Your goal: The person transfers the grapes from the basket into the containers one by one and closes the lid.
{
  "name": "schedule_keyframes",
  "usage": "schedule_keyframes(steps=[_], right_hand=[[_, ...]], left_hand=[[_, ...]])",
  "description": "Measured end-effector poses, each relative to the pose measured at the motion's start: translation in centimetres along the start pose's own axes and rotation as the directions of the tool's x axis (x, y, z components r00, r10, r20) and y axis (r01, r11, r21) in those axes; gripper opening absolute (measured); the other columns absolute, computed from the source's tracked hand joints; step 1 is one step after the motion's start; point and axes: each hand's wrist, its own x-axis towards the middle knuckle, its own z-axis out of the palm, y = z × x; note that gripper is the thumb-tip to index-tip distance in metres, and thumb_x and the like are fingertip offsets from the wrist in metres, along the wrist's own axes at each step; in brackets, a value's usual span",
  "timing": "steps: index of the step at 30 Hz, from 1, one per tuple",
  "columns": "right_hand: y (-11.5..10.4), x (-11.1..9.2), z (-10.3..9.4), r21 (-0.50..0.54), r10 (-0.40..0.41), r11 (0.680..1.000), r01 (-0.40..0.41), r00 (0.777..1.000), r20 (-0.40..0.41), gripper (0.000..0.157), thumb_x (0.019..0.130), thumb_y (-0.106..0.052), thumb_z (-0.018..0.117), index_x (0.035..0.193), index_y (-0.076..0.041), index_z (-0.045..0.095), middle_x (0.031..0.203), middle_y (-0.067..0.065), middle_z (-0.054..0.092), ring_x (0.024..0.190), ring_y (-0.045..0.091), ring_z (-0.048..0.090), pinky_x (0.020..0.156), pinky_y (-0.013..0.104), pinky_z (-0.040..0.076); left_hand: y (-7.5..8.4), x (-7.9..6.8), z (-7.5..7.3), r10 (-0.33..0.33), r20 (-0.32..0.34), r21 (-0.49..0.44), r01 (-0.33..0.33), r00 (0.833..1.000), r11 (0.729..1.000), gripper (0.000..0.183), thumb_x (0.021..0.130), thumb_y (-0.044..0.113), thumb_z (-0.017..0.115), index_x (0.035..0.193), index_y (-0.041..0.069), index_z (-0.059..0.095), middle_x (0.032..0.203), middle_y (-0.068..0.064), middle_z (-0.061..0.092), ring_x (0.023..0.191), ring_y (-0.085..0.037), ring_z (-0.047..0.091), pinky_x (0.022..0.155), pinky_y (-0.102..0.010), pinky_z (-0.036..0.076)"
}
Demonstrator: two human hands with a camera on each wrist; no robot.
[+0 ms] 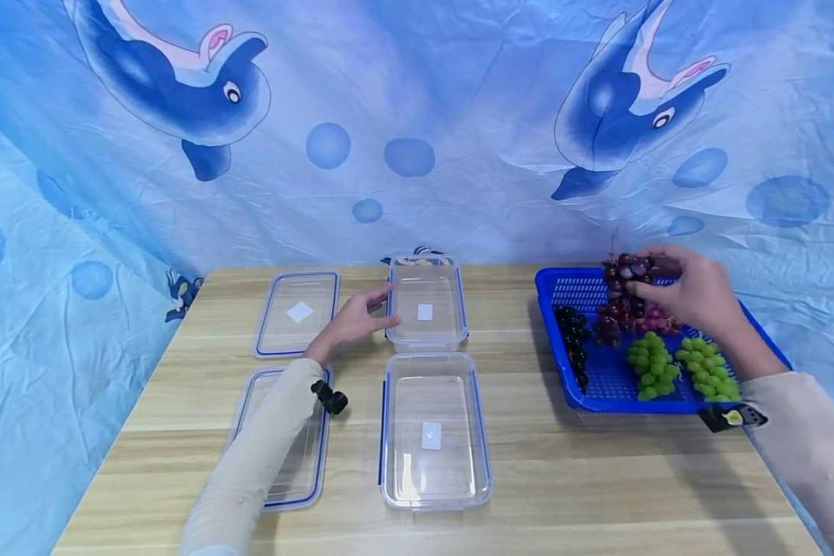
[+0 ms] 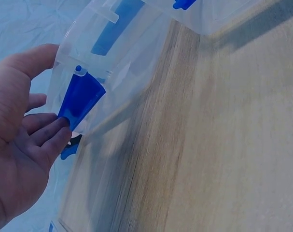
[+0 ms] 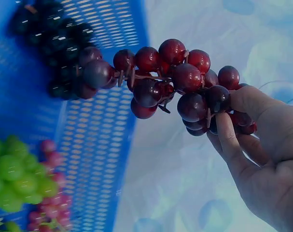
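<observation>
While the right hand (image 1: 698, 286) pinches red grapes (image 1: 618, 289) hanging lengthwise at right, the spread left hand (image 1: 351, 321) touches the box (image 1: 424, 291) at frame centre.

I can read no text, even on the white sticker (image 1: 425, 312) of the clear box (image 1: 462, 300) at my left fingers (image 1: 376, 296).

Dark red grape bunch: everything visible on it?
The dark red grape bunch has round, glossy grapes, some nearly purple-black, with thin brownish stems showing between them. The surface looks smooth, perhaps plastic, but that can't be confirmed. The right hand pinches it near its upper end, and it hangs over the blue basket. Whether its lower end touches anything there is unclear.
</observation>
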Motion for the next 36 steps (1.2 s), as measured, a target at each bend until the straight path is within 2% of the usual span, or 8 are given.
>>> schedule_keyframes(steps=[3, 5, 7, 11, 23, 26, 31, 36], right_hand=[[-1.3, 0.6, -0.6, 0.010, -0.015, 1.000, 0.015, 1.000, -0.024, 0.045, 0.089, -0.022, 0.081, 0.129, -0.007, 0.066, 0.113, 0.031, 0.071, 0.076, -0.001, 0.066, 0.045, 0.022, 0.045], [-2.2, 1.1, -0.8, 0.008, -0.030, 1.000, 0.030, 0.999, -0.038, 0.045, 0.088, -0.022, 0.082, 0.128, -0.007, 0.067, 0.113, 0.030, 0.071, 0.083, 0.015, 0.072, 0.047, 0.019, 0.044], [-3.2, 1.5, -1.0, 0.005, -0.043, 0.999, 0.043, 0.998, -0.047, 0.046, 0.088, -0.022, 0.083, 0.128, -0.008, 0.067, 0.113, 0.029, 0.071, 0.091, 0.034, 0.073, 0.050, 0.015, 0.042], [-5.2, 2.4, -1.0, 0.033, -0.061, 0.998, 0.062, 0.997, -0.038, 0.047, 0.088, -0.024, 0.082, 0.130, -0.009, 0.066, 0.117, 0.028, 0.071, 0.102, 0.045, 0.069, 0.054, 0.010, 0.040], [-10.7, 6.4, 1.0, 0.192, -0.128, 0.974, 0.124, 0.992, 0.012, 0.045, 0.088, -0.020, 0.082, 0.129, -0.011, 0.067, 0.121, 0.020, 0.072, 0.113, 0.036, 0.068, 0.065, 0.005, 0.048], [-11.8, 7.5, 2.0, 0.235, -0.148, 0.962, 0.137, 0.989, 0.028, 0.042, 0.088, -0.018, 0.082, 0.127, -0.010, 0.068, 0.120, 0.018, 0.073, 0.112, 0.033, 0.069, 0.064, 0.009, 0.050], [-13.0, 9.5, 4.0, 0.313, -0.174, 0.939, 0.146, 0.983, 0.062, 0.041, 0.088, -0.017, 0.081, 0.126, -0.010, 0.068, 0.119, 0.016, 0.073, 0.111, 0.029, 0.070, 0.065, 0.015, 0.052], [-14.1, 11.4, 6.5, 0.383, -0.201, 0.912, 0.149, 0.974, 0.100, 0.042, 0.089, -0.016, 0.080, 0.128, -0.011, 0.066, 0.121, 0.015, 0.073, 0.113, 0.026, 0.070, 0.073, 0.017, 0.055]], left_hand=[[-0.1, 0.1, 0.0, 0.011, 0.000, 0.000, -0.011, 1.000, 1.000, 0.085, 0.091, 0.035, 0.078, 0.158, 0.007, 0.035, 0.166, -0.012, 0.031, 0.147, -0.037, 0.038, 0.123, -0.046, 0.033], [-0.2, 0.1, 0.0, 0.015, -0.002, -0.001, -0.015, 1.000, 1.000, 0.083, 0.092, 0.033, 0.078, 0.158, 0.006, 0.036, 0.166, -0.012, 0.031, 0.147, -0.037, 0.038, 0.123, -0.045, 0.033], [-0.2, 0.2, 0.1, 0.020, 0.000, -0.001, -0.020, 1.000, 1.000, 0.082, 0.092, 0.031, 0.078, 0.158, 0.005, 0.035, 0.166, -0.013, 0.030, 0.147, -0.038, 0.038, 0.123, -0.045, 0.033], [-0.1, 0.2, 0.1, 0.018, 0.007, -0.005, -0.018, 1.000, 1.000, 0.082, 0.092, 0.028, 0.078, 0.158, 0.004, 0.034, 0.166, -0.014, 0.031, 0.147, -0.038, 0.038, 0.123, -0.046, 0.033], [0.4, 0.0, -0.3, -0.020, 0.028, -0.042, 0.022, 0.999, 0.999, 0.086, 0.091, 0.027, 0.080, 0.159, 0.007, 0.033, 0.164, -0.016, 0.033, 0.150, -0.037, 0.034, 0.125, -0.048, 0.028], [-0.2, 0.2, -0.4, -0.015, 0.026, -0.040, 0.016, 1.000, 0.999, 0.089, 0.088, 0.034, 0.082, 0.159, 0.008, 0.035, 0.164, -0.014, 0.035, 0.149, -0.036, 0.036, 0.125, -0.047, 0.030], [-0.3, 0.4, -0.4, -0.010, 0.028, -0.040, 0.011, 1.000, 0.999, 0.087, 0.087, 0.032, 0.083, 0.157, 0.008, 0.038, 0.163, -0.013, 0.037, 0.148, -0.036, 0.038, 0.124, -0.046, 0.032], [-0.3, 0.5, -0.5, -0.004, 0.029, -0.045, 0.005, 1.000, 0.999, 0.086, 0.086, 0.029, 0.084, 0.157, 0.008, 0.039, 0.162, -0.013, 0.038, 0.147, -0.035, 0.038, 0.124, -0.045, 0.032]])
